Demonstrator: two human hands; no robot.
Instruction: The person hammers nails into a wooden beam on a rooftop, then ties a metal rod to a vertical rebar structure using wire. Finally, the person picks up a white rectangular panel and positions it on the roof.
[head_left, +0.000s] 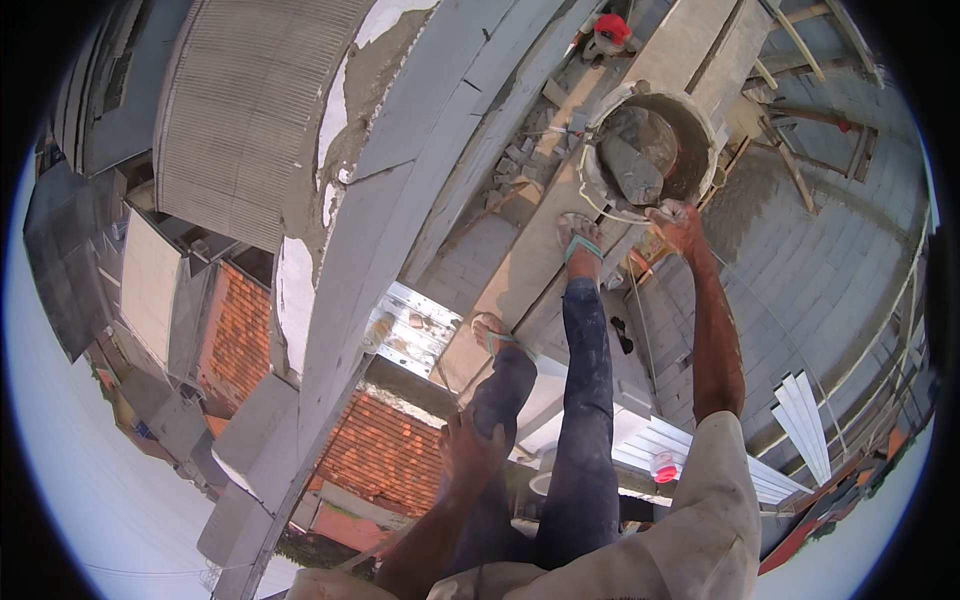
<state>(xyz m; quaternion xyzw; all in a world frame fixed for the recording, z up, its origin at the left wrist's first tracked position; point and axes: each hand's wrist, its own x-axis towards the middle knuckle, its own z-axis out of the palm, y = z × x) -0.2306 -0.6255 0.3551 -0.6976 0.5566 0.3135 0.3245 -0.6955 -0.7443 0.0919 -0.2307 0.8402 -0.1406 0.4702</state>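
A grey rendered wall (420,190) fills the left and middle of the view, running from near left to far right, with patches of white plaster broken away; beside it on the right a narrow plank (520,270) runs the same way, and the person stands on it in sandals, one foot near, one farther along; far below on the left lie orange tiled roofs (385,450) and grey sheet roofs; to the right is a paved block surface (800,290) with a stack of white strips lying on it.

At the far end of the plank sits a round bucket (690,120), its inside smeared with grey mortar, and a flat trowel (632,170) lies in it, its long axis pointing from the near rim toward the far side; the bucket lies directly ahead of the right hand (678,222), which is closed on the bucket's near rim where a pale handle loop hangs, arm stretched out straight; this hand is plainly the nearer of the two.

The left hand (470,445) is pressed flat with fingers together against the left knee of the dark trousers (590,400), well apart from the bucket; a small figure in red (610,30) works far beyond the bucket.
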